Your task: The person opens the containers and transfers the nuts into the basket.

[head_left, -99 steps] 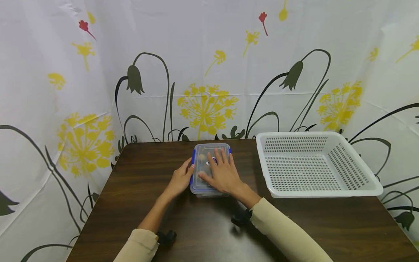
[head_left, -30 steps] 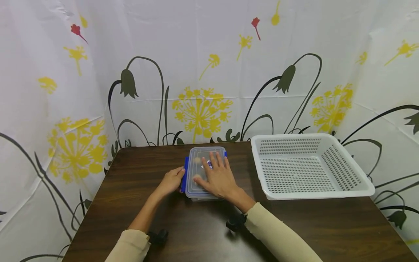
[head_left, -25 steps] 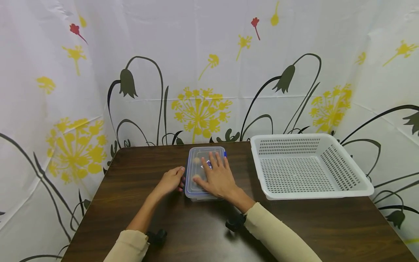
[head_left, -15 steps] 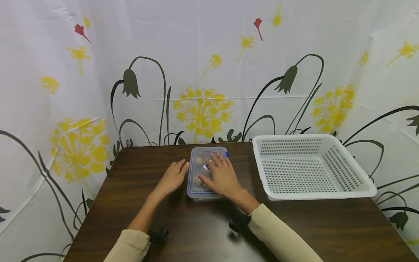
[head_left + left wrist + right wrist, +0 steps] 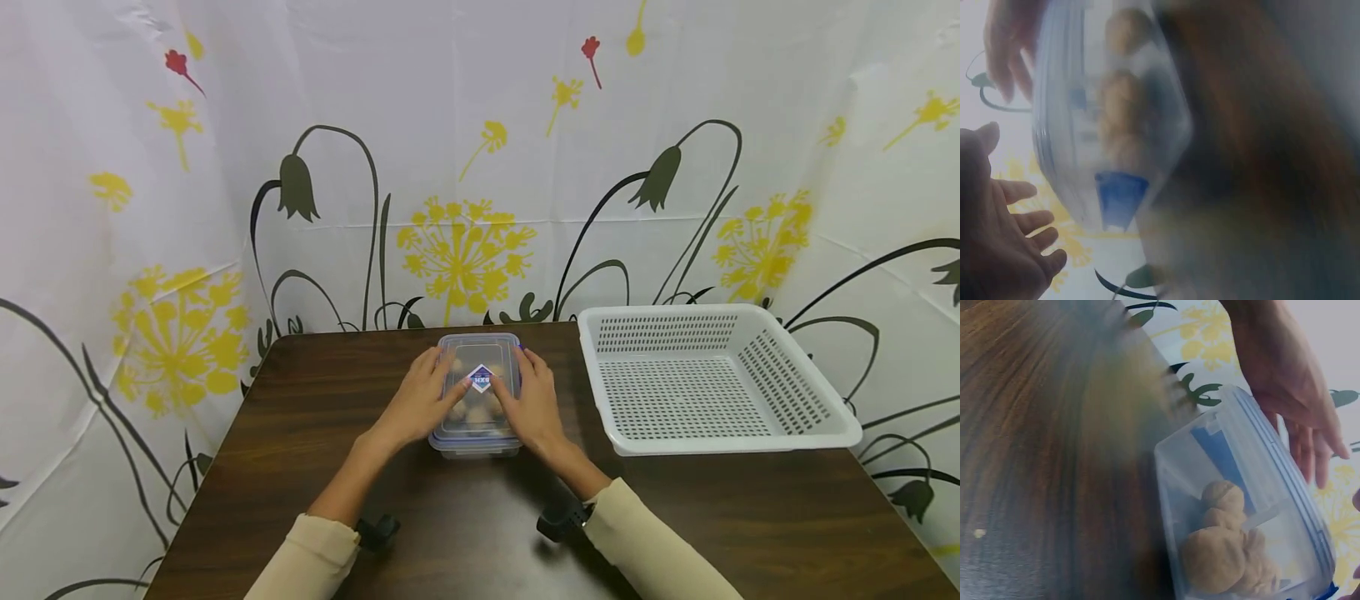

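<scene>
A clear plastic food container (image 5: 472, 429) with a blue-edged lid sits on the brown table. Several round light-brown pieces (image 5: 1213, 559) lie inside it. My left hand (image 5: 416, 404) is over the lid's left side, fingers extended and thumb reaching to the diamond-shaped label (image 5: 481, 378). On the opposite side, my right hand (image 5: 536, 408) has its fingers along the right edge, its thumb tip also at the label. A blue latch (image 5: 1121, 199) shows on the container's side in the left wrist view. Neither hand grips anything.
A white perforated plastic basket (image 5: 682, 400) stands on the table (image 5: 465, 533) to the right of the container. Behind the table hangs a white curtain (image 5: 480, 83) with yellow and dark flowers.
My left hand has moved from the container's left side, where a blue latch flap stuck out, onto the lid. The right hand has slid from the lid's middle toward its right edge, uncovering the label.
</scene>
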Motion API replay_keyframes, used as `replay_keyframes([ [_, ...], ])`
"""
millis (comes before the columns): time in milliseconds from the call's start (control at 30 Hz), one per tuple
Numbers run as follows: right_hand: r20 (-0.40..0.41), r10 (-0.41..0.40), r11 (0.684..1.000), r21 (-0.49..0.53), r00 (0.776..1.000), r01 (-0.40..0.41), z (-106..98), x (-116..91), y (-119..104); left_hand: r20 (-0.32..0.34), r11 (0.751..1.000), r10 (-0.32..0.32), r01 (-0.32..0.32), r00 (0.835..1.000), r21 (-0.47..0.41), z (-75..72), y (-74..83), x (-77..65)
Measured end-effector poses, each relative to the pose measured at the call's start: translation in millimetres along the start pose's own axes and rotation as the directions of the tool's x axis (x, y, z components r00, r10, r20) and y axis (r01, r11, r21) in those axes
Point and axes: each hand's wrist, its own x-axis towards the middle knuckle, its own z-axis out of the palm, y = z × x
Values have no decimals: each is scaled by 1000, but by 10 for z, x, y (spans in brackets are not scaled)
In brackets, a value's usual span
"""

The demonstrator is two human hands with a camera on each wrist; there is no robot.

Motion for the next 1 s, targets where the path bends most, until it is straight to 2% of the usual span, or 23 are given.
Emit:
replay_keyframes([
  [200, 9, 108, 987, 115, 994, -108, -4, -42, 112, 67, 987, 68, -77, 995, 138, 77, 113, 64],
  [333, 29, 182, 973, 139, 983, -184, 3, -63, 162, 110, 975, 79, -99, 991, 198, 143, 163, 89],
  [667, 45, 230, 960, 152, 972, -234, 6, -106, 206, 172, 973, 46, -84, 984, 216, 264, 190, 104],
  [1000, 27, 222, 951, 214, 975, -222, 16, -119, 230, 202, 974, 10, -55, 979, 219, 233, 268, 85],
])
